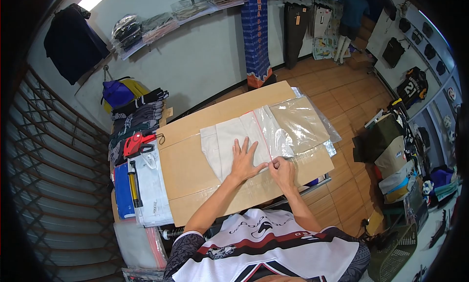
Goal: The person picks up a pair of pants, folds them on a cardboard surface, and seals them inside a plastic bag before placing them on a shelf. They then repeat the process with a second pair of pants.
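A folded beige garment [224, 135] lies on the cardboard-topped table, its right end inside a clear plastic bag [300, 120] with a red strip along the mouth. My left hand [245, 161] rests flat on the garment with fingers spread, the thumb reaching toward the red strip. At the near end of that strip, my right hand [282, 172] pinches the edge of the bag; its fingertips partly hide the grip. The bag's far part stretches rightward over the cardboard, shiny and wrinkled.
Cardboard [188, 194] covers the tabletop. To the left are a red tag gun [138, 143], a yellow-and-black pump [134, 184], white and blue packets and stacked dark socks [138, 118]. More clear bags [137, 245] lie at lower left. Clothes and boxes [391, 150] are piled at right.
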`<state>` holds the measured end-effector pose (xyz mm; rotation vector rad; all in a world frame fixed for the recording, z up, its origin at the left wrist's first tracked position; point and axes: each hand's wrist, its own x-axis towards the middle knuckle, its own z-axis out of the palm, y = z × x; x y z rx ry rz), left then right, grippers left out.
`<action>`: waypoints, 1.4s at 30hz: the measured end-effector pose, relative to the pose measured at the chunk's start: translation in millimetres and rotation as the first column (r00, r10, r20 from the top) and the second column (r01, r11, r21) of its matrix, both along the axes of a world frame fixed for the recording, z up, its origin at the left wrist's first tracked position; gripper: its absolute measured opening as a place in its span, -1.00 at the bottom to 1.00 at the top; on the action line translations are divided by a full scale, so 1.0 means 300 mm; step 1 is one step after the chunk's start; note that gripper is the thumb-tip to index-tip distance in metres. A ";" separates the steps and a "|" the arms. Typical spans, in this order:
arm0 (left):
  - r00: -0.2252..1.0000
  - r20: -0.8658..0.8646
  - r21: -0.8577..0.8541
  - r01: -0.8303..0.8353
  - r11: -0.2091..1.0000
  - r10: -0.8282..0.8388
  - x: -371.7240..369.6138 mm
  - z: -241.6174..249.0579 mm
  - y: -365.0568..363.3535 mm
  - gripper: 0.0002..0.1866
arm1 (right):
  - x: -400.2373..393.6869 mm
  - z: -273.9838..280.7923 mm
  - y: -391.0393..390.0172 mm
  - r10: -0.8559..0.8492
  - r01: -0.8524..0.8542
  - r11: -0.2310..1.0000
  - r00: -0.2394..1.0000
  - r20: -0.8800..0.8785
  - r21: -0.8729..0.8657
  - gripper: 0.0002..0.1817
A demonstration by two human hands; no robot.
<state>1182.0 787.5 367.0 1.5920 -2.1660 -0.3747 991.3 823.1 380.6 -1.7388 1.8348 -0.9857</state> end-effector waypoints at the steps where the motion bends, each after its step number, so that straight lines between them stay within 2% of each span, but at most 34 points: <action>1: 1.000 -0.006 0.000 0.013 1.000 -0.013 -0.003 0.003 -0.001 0.06 | -0.003 -0.005 -0.001 -0.008 0.008 1.000 1.000 0.016 -0.007 -0.78; 8: 0.978 0.011 0.038 0.210 0.977 -0.210 0.088 0.035 -0.024 -0.06 | -0.007 0.002 0.013 0.027 -0.024 0.999 0.994 0.107 -0.036 -0.83; 14: 0.942 0.034 0.003 0.333 0.943 -0.333 0.131 0.032 -0.070 -0.09 | -0.009 -0.018 0.001 0.103 -0.090 0.992 0.983 0.155 -0.086 -0.86; 20: 0.936 -0.029 -0.035 0.349 0.937 -0.350 0.133 0.009 -0.093 -0.15 | -0.010 -0.012 -0.001 0.130 -0.117 0.989 0.981 0.144 -0.095 -0.89; 24: 0.934 0.004 -0.030 0.358 0.933 -0.358 0.129 0.023 -0.063 -0.15 | -0.008 -0.025 0.010 0.120 -0.097 0.985 0.980 0.159 -0.145 -0.89; 29: 0.919 0.025 -0.026 0.395 0.918 -0.394 0.148 0.025 -0.011 -0.18 | -0.018 -0.015 0.041 0.085 -0.067 0.990 0.985 0.148 -0.123 -0.89; 42: 0.927 0.046 -0.093 0.375 0.922 -0.372 0.066 -0.005 -0.083 -0.23 | 0.002 -0.020 0.030 0.081 -0.069 0.993 0.989 0.125 -0.096 -0.90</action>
